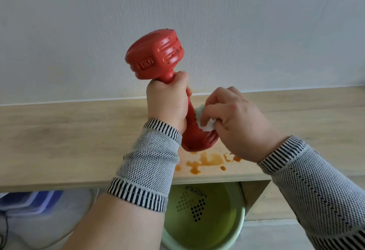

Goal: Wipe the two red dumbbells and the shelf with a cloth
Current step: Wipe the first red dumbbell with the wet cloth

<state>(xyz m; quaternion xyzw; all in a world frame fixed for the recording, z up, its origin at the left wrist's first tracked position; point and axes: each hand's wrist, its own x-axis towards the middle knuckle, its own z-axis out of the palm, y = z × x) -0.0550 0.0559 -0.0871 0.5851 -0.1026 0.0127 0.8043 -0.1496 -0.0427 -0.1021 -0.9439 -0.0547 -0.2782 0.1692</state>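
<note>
A red dumbbell marked 1KG stands nearly upright over the wooden shelf, leaning slightly left at the top. My left hand grips its handle just under the upper head. My right hand pinches a small white cloth and holds it against the dumbbell's lower neck, above the bottom head. An orange-brown spill lies on the shelf under the dumbbell, near the front edge. Only one dumbbell is in view.
A white wall rises behind the shelf. Below the shelf's front edge sits a light green basin with a dotted logo. A blue and clear plastic container shows at lower left.
</note>
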